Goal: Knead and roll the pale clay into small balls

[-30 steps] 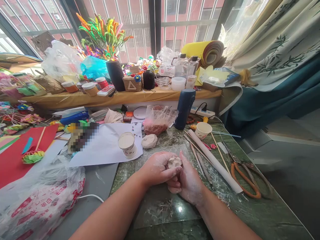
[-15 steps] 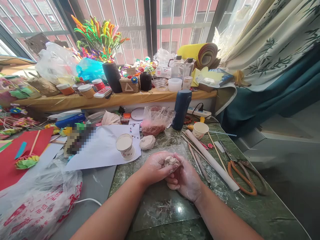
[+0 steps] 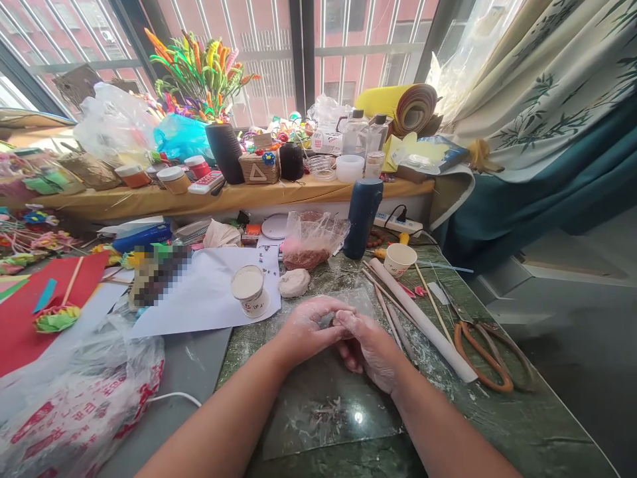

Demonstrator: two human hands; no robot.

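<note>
My left hand (image 3: 311,325) and my right hand (image 3: 371,345) are pressed together above a clear plastic sheet (image 3: 323,411) on the green marble table (image 3: 497,425). Both are dusted white and their fingers are curled round a small lump of pale clay, which is now almost hidden between them. A second lump of pale clay (image 3: 293,282) lies on the table just beyond my hands. A white paper cup (image 3: 249,289) stands to the left of that lump, on a white paper sheet (image 3: 199,292).
A white rolling stick (image 3: 423,322), thin wooden sticks (image 3: 393,312) and orange-handled scissors (image 3: 485,355) lie to the right. A paper cup (image 3: 401,259), a dark blue bottle (image 3: 363,216) and a plastic bag of reddish material (image 3: 313,239) stand behind. A printed plastic bag (image 3: 74,405) lies at the left.
My hands have closed tighter round the clay lump, so it no longer shows on top between them. They have shifted slightly away from me.
</note>
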